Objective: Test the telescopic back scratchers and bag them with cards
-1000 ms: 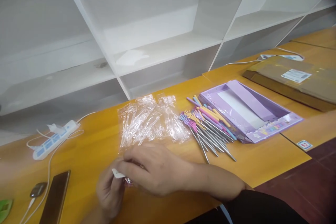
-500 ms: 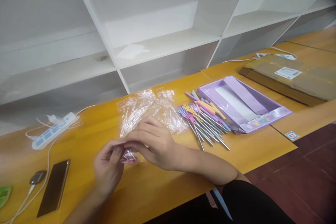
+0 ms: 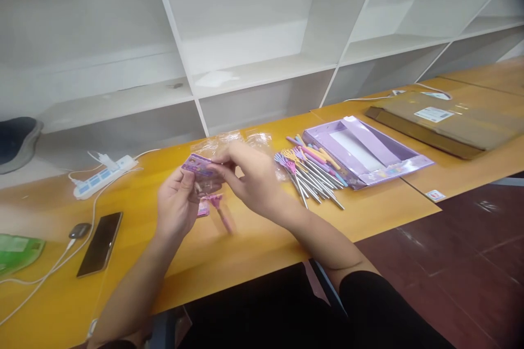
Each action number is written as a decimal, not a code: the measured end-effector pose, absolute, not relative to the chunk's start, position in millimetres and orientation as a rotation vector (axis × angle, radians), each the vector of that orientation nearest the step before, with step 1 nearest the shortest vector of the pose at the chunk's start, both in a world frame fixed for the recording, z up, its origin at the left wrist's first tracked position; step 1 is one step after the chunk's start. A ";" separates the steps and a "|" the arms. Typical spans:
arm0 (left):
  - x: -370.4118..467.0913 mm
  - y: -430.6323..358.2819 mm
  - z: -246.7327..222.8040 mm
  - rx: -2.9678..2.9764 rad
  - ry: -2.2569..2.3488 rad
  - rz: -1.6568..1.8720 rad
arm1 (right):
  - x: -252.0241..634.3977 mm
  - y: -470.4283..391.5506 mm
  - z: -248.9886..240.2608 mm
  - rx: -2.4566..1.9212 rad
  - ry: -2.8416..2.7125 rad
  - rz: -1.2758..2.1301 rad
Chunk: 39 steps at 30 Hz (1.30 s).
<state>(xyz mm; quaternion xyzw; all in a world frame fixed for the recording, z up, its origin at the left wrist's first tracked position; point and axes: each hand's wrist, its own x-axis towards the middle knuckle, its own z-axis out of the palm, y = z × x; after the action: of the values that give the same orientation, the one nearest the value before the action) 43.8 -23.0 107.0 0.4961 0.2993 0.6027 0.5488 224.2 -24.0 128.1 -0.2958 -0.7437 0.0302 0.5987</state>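
Note:
Between my two hands is a small purple printed card point(image 3: 196, 164), raised above the table. My left hand point(image 3: 177, 204) pinches its left end with the thumb on top. My right hand point(image 3: 251, 177) is closed at the card's right end, thumb and fingers together. Below them shows a pink back scratcher point(image 3: 223, 215) with a hand-shaped head, blurred, beside a pink card-like piece point(image 3: 203, 207). Whether these lie on the table or hang in clear plastic I cannot tell. Clear plastic bags point(image 3: 216, 143) lie behind my hands, partly hidden.
Right of my hands lie several back scratchers point(image 3: 315, 177) with metal rods and coloured handles, against an open purple box point(image 3: 368, 147). A cardboard box point(image 3: 450, 120) is farther right. Leftward are a phone point(image 3: 100, 242), a power strip point(image 3: 105, 177), cables and a green packet point(image 3: 18, 251).
Both hands have lifted, and the purple card has come into view between them. The pink back scratcher below shows more fully. The camera view has shifted somewhat.

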 end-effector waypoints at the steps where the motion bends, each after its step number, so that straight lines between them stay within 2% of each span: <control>1: 43.6 -22.9 107.7 1.171 0.702 1.434 | 225.4 -23.3 128.5 -0.683 -1.729 0.046; 11: 37.2 -28.7 106.7 1.061 0.685 1.296 | 244.9 -11.9 124.6 -0.643 -1.916 0.150; 39: 38.6 -48.2 120.8 0.908 0.618 1.239 | 252.5 -46.6 131.2 -0.716 -2.239 -0.043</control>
<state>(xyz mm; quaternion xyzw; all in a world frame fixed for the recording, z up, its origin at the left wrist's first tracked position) 38.6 -48.2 120.8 0.4037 0.2748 0.5511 0.6766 252.5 -46.6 131.2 -0.2809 -0.8790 -0.0170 0.3850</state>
